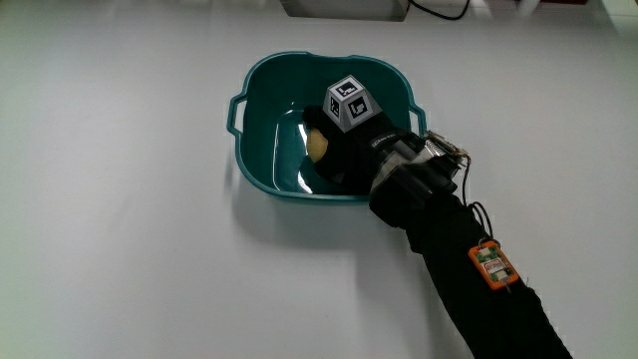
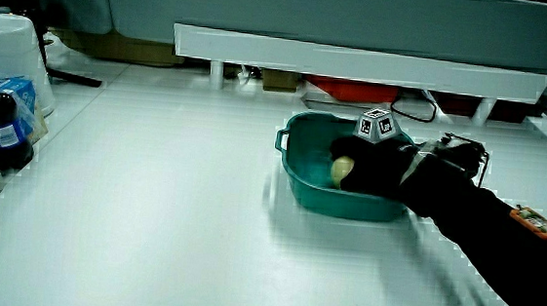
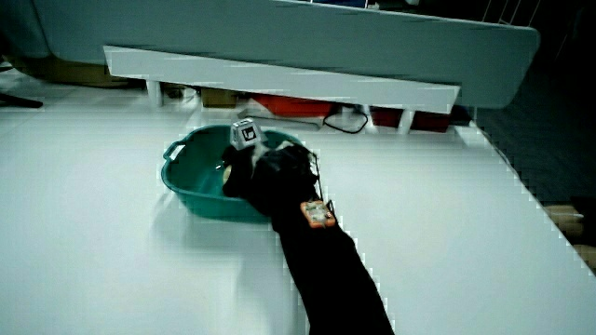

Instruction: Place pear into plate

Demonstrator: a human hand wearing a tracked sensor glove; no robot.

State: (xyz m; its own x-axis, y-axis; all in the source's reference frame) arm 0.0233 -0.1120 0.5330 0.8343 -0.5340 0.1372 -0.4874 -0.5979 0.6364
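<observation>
A teal basin-like plate (image 1: pixel 261 92) with two small handles stands on the white table; both side views show it too (image 2: pixel 296 179) (image 3: pixel 191 191). The gloved hand (image 1: pixel 344 150) reaches down inside it, the patterned cube (image 1: pixel 349 103) on its back. Its fingers are curled around a pale yellow pear (image 1: pixel 318 146), which peeks out beside the glove low in the plate, and is also seen in a side view (image 2: pixel 342 168). The forearm (image 1: pixel 469 274) crosses the plate's rim nearest the person. Whether the pear rests on the plate's floor is hidden.
A dark bottle (image 2: pixel 0 127), a white tub (image 2: pixel 8 44) and other containers stand at the table's edge in a side view. A low white partition (image 2: pixel 359 57) runs along the table, with cables (image 2: pixel 419 108) under it. An orange tag (image 1: pixel 493 265) sits on the forearm.
</observation>
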